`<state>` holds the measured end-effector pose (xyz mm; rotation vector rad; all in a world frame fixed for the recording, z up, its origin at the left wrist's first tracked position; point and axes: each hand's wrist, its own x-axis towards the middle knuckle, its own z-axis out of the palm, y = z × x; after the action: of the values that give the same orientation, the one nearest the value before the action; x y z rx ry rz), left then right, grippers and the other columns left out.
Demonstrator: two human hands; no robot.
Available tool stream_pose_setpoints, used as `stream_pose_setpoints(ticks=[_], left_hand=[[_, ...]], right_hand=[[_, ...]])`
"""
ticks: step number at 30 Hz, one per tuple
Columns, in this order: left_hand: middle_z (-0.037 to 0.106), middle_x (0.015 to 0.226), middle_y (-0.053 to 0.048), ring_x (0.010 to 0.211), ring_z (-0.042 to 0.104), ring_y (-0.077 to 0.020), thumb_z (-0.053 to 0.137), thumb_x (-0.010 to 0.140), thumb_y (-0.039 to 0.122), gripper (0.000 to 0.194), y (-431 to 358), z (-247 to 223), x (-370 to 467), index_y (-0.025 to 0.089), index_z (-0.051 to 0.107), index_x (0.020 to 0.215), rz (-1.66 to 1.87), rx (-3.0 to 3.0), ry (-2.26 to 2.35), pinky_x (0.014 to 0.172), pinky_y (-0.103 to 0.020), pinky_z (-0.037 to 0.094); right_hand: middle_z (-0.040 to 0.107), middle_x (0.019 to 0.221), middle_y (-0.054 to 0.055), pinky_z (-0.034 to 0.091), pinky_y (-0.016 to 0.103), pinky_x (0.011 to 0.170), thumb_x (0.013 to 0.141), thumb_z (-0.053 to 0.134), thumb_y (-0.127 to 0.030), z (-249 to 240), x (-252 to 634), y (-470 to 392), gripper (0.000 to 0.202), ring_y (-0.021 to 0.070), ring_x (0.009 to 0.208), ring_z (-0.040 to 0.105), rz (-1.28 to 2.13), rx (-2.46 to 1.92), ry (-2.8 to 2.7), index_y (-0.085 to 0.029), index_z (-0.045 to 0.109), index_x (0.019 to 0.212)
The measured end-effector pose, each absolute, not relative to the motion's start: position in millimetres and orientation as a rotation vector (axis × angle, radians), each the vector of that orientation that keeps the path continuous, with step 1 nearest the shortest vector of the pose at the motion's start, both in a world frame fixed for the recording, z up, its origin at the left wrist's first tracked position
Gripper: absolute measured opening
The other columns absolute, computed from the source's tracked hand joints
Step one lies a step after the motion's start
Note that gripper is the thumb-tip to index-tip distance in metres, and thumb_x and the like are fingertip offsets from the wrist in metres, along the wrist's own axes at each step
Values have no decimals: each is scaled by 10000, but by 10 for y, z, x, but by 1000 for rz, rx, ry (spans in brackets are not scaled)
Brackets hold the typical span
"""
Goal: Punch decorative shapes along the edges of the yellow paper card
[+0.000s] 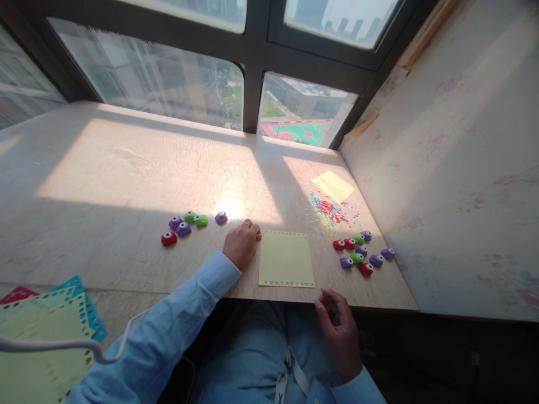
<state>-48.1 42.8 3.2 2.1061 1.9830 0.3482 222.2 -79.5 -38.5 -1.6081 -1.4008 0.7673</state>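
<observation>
A square sheet of pale yellow paper (287, 260) lies at the table's front edge, small punched holes along its top and bottom edges. My left hand (242, 245), a ring on one finger, rests on the table with fingers curled at the sheet's upper left corner; its fingertips are partly hidden. Below the sheet's lower right corner, my right hand (338, 331) hovers at the table edge, loosely curled, thumb apart from the fingers, nothing visible in it. Just beyond my left hand stands a purple craft punch (221, 217) with an eye-like button.
More red, green and purple punches (183, 228) sit to the left, and another group (357, 256) to the right. Red, blue and yellow confetti (328, 212) lies near a yellow sheet (333, 186). Punched coloured sheets (46, 342) and a white cable (50, 344) are at lower left.
</observation>
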Motion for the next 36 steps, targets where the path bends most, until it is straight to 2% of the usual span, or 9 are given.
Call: stream_pose_setpoints(ticks=[7,10,12,15,18,21,28,33,36], left_hand=[[603,970,-107,810,603,-217,423,963,161,188,436,-21,-496,124,604,931,339,2209,1920,718,-344,442],[606,955,-93,796,584,-198,460,924,124,130,475,-27,-547,146,574,866,580,2047,1877,699,-331,437],[603,871,-62,780,565,-180,495,884,108,106,508,5,-575,163,537,804,815,1867,1799,690,-313,432],[567,734,-7,637,521,-126,504,876,147,106,533,95,-579,171,495,773,1040,1489,1557,613,-273,413],[574,741,7,494,439,-60,508,890,209,110,510,194,-543,163,478,796,1101,1126,1291,509,-228,353],[579,747,12,456,399,-27,613,843,273,182,462,271,-508,150,488,792,1099,959,1140,468,-204,301],[655,804,-19,521,513,-47,809,683,429,465,352,417,-426,123,576,943,976,842,995,512,-202,366],[715,873,-77,622,619,-102,804,700,421,448,257,491,-290,122,599,964,952,848,983,561,-222,437],[731,914,-104,726,679,-151,786,721,414,413,202,522,-209,126,606,957,948,830,966,618,-245,487]], right_hand=[[678,918,75,558,329,724,841,649,-440,-393,2217,-802,335,204,806,651,773,-1618,-1396,-186,642,1059],[677,924,77,556,331,735,839,656,-438,-400,2218,-812,344,205,816,652,792,-1619,-1379,-181,641,1067],[676,930,80,557,332,735,837,661,-439,-400,2217,-818,350,208,824,652,807,-1617,-1364,-179,640,1070],[673,937,84,563,331,728,830,672,-440,-371,2196,-819,356,206,821,653,837,-1605,-1320,-178,638,1069],[665,907,74,568,321,704,823,686,-433,-298,2142,-806,356,194,785,651,878,-1575,-1264,-178,635,1066],[658,877,65,566,303,674,815,703,-415,-186,2063,-778,344,182,754,646,899,-1531,-1233,-179,635,1055],[655,873,58,545,265,607,804,729,-381,131,1827,-613,314,167,736,635,972,-1417,-1154,-187,638,1033],[599,747,9,508,244,579,857,674,-349,287,1647,-404,216,131,650,573,938,-1327,-1256,-185,640,994],[616,816,20,493,241,575,907,612,-306,358,1553,-280,164,117,646,563,827,-1309,-1411,-189,637,1020]])
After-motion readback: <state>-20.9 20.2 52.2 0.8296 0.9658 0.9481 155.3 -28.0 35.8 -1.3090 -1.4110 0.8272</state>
